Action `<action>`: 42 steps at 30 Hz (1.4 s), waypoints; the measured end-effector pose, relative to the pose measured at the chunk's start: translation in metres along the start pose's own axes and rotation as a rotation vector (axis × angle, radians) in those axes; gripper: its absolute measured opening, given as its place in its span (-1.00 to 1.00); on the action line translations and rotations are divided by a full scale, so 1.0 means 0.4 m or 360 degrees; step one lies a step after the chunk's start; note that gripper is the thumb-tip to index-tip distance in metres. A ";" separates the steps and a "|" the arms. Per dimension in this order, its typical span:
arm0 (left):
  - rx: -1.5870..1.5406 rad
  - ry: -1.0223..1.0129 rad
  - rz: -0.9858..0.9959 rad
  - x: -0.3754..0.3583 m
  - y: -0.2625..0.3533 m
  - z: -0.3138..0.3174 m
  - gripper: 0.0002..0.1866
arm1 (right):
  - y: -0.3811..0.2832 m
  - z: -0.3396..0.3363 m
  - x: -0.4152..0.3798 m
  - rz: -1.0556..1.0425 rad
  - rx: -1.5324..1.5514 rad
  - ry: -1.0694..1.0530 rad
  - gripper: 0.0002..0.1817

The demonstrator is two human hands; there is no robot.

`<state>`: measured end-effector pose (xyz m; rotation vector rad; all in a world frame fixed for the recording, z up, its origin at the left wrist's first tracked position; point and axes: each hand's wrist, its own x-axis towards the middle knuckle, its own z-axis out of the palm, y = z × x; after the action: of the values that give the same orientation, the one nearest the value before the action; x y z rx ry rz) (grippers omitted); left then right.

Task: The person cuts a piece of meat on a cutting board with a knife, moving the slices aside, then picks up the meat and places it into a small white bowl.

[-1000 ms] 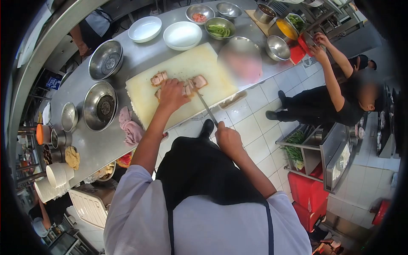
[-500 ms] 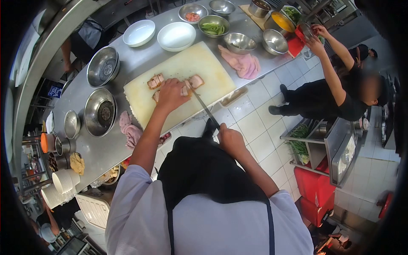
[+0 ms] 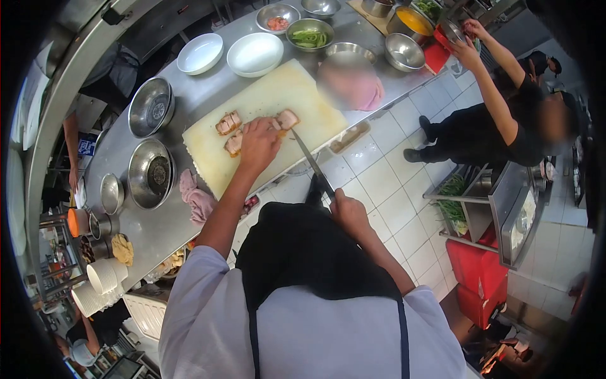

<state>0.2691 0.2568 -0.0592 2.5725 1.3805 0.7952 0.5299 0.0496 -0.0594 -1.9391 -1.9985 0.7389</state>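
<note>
My left hand (image 3: pixel 259 143) presses down on a piece of cooked pork (image 3: pixel 286 119) on a pale cutting board (image 3: pixel 265 101). My right hand (image 3: pixel 349 212) grips the handle of a long knife (image 3: pixel 308 159), whose blade points toward the meat beside my left fingers. Two sliced pieces of pork (image 3: pixel 228 122) lie on the board to the left of my hand.
Steel bowls (image 3: pixel 151 106) and two white bowls (image 3: pixel 255 54) stand on the steel counter (image 3: pixel 151 218). A pink cloth (image 3: pixel 196 198) lies by the board. Stacked white cups (image 3: pixel 103 276) sit at the left. Another person in black (image 3: pixel 499 136) reaches toward the counter's right end.
The view has shifted slightly. My right hand with the knife has drawn back a little toward me; my left hand stays on the meat.
</note>
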 end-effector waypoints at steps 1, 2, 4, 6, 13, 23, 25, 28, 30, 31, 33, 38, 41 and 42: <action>-0.0037 0.0010 0.0012 -0.005 0.002 -0.007 -0.84 | -0.003 -0.004 -0.001 0.0017 -0.0008 -0.0007 -0.78; -0.0041 0.0013 0.0005 -0.015 0.002 -0.008 -0.85 | -0.007 -0.008 -0.002 0.0034 -0.0016 -0.0015 -0.77; -0.0046 0.0021 -0.0013 -0.032 -0.002 -0.012 -0.87 | -0.009 -0.013 -0.005 0.0045 -0.0014 -0.0024 -0.77; -0.0024 0.0028 -0.0016 -0.039 -0.008 -0.016 -0.87 | -0.009 -0.014 -0.008 0.0030 0.0005 -0.0029 -0.77; 0.0068 0.0008 -0.0143 -0.032 -0.020 0.003 -0.63 | -0.006 0.005 0.003 -0.0031 -0.0031 -0.0044 -0.77; 0.0139 -0.0118 -0.0153 0.055 -0.026 0.030 -0.50 | -0.023 -0.012 -0.004 -0.0006 -0.0101 -0.0051 -0.79; 0.0184 -0.0160 -0.0185 0.071 -0.025 0.040 -0.54 | -0.029 -0.017 0.004 -0.0024 -0.0126 -0.0054 -0.79; 0.0205 -0.0085 -0.0176 0.067 -0.033 0.058 -0.60 | -0.024 -0.009 0.019 -0.0053 -0.0146 -0.0039 -0.79; 0.0171 -0.0151 -0.0205 0.059 -0.025 0.050 -0.55 | -0.024 -0.006 0.026 -0.0058 -0.0152 -0.0032 -0.79; 0.0155 -0.0186 -0.0223 0.054 -0.015 0.035 -0.52 | -0.024 -0.008 0.026 -0.0068 -0.0151 -0.0033 -0.79; 0.0070 -0.0033 -0.0143 0.039 -0.007 0.006 -0.45 | -0.025 -0.018 0.022 -0.0090 -0.0151 -0.0039 -0.78; 0.0111 -0.0216 -0.0155 0.003 -0.048 -0.081 -0.29 | -0.012 -0.029 0.014 -0.0048 -0.0162 -0.0085 -0.77; 0.0164 -0.0408 -0.0130 -0.007 -0.070 -0.102 -0.31 | -0.007 -0.022 0.016 -0.0055 -0.0093 -0.0061 -0.79; 0.0194 -0.0442 -0.0100 -0.005 -0.073 -0.097 -0.32 | -0.006 -0.020 0.019 -0.0056 -0.0060 -0.0044 -0.80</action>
<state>0.2272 0.2667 -0.0368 2.5895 1.4523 0.3370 0.5313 0.0584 -0.0528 -1.9199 -2.0717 0.7283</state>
